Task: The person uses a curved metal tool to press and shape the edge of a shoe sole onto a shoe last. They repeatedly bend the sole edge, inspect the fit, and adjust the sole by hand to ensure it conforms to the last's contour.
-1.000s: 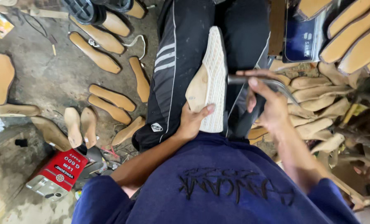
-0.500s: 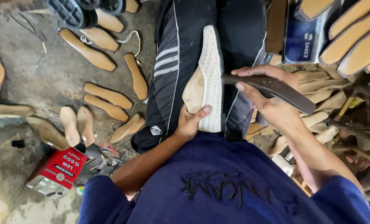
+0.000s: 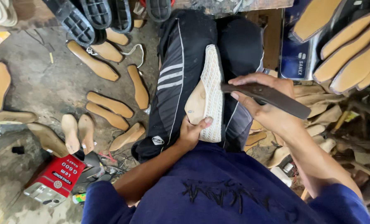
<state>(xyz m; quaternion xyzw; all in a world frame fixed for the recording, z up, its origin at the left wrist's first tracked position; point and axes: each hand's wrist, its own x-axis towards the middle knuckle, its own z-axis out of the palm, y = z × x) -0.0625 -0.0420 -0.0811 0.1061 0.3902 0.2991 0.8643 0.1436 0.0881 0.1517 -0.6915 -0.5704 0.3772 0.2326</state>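
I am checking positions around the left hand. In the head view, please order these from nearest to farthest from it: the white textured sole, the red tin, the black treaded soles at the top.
From the left hand:
1. White textured sole, gripped at its lower end, on the lap.
2. Red tin, lower left, on the floor.
3. Black treaded soles, top left, farthest.

Single head-mounted view, directed steeply downward from above the person's own lap at close range. The hands (image 3: 234, 112) are seen at centre frame, the floor (image 3: 40, 87) in the left half, and stacked soles (image 3: 346, 45) at upper right.
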